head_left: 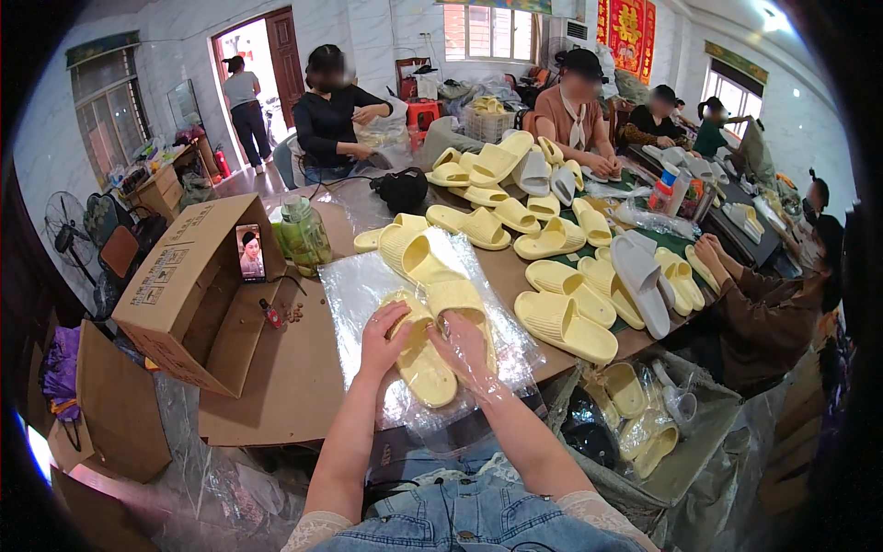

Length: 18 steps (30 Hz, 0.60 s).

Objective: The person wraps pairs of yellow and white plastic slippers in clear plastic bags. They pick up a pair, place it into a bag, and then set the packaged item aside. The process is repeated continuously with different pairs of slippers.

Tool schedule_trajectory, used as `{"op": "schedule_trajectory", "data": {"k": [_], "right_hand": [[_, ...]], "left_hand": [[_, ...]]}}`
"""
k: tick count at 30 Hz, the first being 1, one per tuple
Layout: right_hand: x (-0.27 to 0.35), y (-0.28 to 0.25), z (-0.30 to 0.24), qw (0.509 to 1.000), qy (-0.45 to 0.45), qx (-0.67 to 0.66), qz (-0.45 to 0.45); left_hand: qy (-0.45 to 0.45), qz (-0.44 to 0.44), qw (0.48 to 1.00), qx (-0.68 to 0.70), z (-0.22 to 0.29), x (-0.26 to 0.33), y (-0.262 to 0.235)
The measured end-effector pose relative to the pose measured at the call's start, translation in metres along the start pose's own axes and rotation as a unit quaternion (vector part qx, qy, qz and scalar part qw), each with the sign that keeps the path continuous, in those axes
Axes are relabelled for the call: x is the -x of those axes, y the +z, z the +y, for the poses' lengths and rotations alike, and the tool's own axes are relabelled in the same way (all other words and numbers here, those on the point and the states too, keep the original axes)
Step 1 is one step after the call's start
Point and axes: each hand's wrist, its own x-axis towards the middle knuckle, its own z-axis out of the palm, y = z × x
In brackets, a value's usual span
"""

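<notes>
Two yellow slippers [430, 371] lie on clear plastic sheeting [353, 302] in the head view; left hand [379, 339] and right hand [463, 347], the latter under clear film [488, 390], touch them with bent fingers, whether gripping I cannot tell

The slippers [430, 386] at the left hand [377, 336] and right hand [462, 350] are pale yellow; the slipper [405, 247] just beyond them is yellow too, with a ribbed strap. The plastic [354, 294] under both hands is clear with white glints. Right of the right hand, a slipper [639, 276] is light grey. Left of the left hand, the box [170, 308] is brown with black print, the cloth [63, 363] purple. Nearer than the hands, the denim [414, 520] is blue, the lace cuff [317, 529] white.
</notes>
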Motion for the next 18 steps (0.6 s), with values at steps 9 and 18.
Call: {"op": "schedule_trajectory", "data": {"k": [9, 18], "right_hand": [[0.0007, -0.0042, -0.0028, 1.000, 0.004, -0.015, -0.005], [0.0003, 0.0018, 0.0019, 1.000, -0.002, -0.026, 0.005]], "left_hand": [[-0.002, 0.000, 1.000, 0.005, 0.0010, -0.0005, -0.0003], [-0.001, -0.002, 1.000, -0.004, -0.0004, -0.0006, -0.0002]]}}
